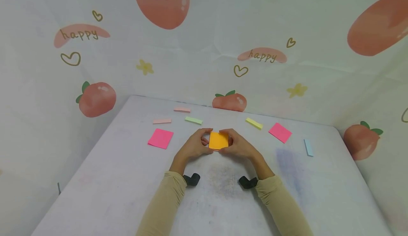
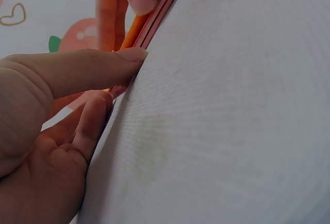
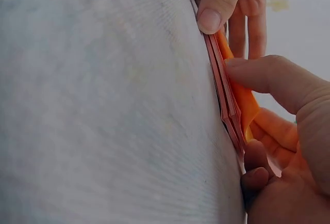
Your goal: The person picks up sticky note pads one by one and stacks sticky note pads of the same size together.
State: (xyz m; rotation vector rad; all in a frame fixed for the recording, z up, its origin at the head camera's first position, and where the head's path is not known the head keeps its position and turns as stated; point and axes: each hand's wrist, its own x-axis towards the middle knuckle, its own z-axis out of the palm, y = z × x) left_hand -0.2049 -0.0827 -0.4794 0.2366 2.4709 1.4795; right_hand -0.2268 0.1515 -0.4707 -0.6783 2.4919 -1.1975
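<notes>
A square stack of sticky notes, orange on top, lies on the table between both hands. My left hand grips its left side, thumb at the near edge and fingers curled round the far edge. On the other side my right hand holds it the same way. In the right wrist view, reddish-pink layers show beneath the orange sheets, with thin gaps between them. The left wrist view has the left thumb against the stack's edge. The stack's underside is hidden.
Pink square notes lie left, another pink square right. Behind are narrow strips: two pale pink, one green, one yellow. A blue strip lies far right. A printed cloth hangs behind the table.
</notes>
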